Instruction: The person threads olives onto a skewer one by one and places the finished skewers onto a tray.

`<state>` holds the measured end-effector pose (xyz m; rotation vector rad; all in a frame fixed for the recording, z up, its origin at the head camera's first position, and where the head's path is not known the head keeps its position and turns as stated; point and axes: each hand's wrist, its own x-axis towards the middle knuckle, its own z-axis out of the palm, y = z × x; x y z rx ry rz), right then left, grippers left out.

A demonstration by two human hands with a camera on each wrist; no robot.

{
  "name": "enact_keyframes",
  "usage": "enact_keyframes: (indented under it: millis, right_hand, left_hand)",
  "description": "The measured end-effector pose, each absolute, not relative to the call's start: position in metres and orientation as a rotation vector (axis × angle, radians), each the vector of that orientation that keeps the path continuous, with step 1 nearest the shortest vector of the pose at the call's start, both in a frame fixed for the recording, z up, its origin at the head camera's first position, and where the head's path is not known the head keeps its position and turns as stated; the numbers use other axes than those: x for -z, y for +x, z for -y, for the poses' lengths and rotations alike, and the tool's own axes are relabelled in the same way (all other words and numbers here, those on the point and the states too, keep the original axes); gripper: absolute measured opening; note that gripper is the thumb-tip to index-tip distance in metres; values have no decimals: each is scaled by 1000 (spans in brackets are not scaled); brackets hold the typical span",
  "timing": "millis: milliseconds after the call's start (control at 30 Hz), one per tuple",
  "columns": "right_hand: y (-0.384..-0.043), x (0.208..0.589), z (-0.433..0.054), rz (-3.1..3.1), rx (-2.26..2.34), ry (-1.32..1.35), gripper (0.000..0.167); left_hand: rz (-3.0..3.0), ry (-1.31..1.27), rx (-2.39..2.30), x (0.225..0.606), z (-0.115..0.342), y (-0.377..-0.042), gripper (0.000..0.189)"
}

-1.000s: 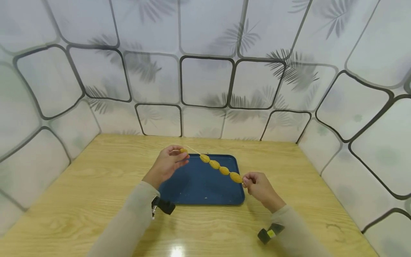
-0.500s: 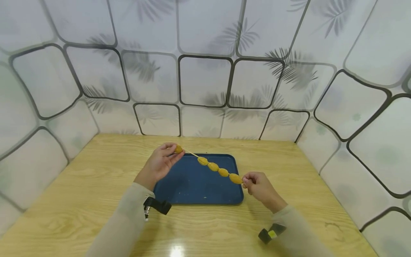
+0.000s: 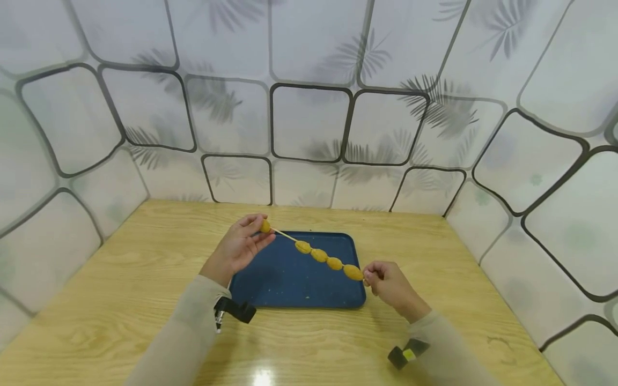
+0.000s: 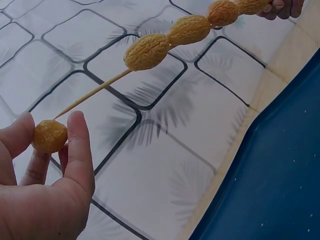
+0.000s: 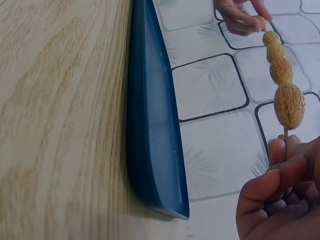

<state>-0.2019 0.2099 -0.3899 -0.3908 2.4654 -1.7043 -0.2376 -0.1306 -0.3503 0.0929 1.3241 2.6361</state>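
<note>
My right hand [image 3: 392,283] pinches the lower end of a thin wooden skewer [image 4: 95,93] and holds it slanting above a blue tray [image 3: 289,297]. Threaded on it are several golden-brown, wrinkled oval food balls [image 3: 318,255], the largest beside the right fingers. The pointed end runs bare up to the left. There my left hand [image 3: 236,251] pinches one more golden ball [image 4: 50,136] between thumb and fingers. In the left wrist view the skewer's tip is right at the top of this ball. The right wrist view shows the right thumb and fingers [image 5: 280,175] curled round the skewer.
The tray lies on a light wood table [image 3: 120,289], with a few pale specks on its surface. Patterned white walls [image 3: 309,123] stand close behind the table and along both sides. A dark wrist camera [image 3: 236,309] is strapped to each forearm.
My left hand has moved a little left with its ball, and the ball has come round in line with the skewer's tip. The right hand stays nearly still.
</note>
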Motion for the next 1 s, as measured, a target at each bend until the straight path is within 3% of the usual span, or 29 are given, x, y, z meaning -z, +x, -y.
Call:
enact_keyframes:
  millis: [400,800,1000]
  right_hand:
    - [-200,390,-210,-2485,1691,-391,16]
    - [-195,390,-196,-2705,1581,-332,15]
    - [-196,392,-194,-2730,1579,-304,16]
  left_hand:
    - [-1321,199,-2616,351,130,-235,20]
    - [-1533,128,-2785,362,115,-233,9]
    - [-1782,43,-2815,366,102,-227,34]
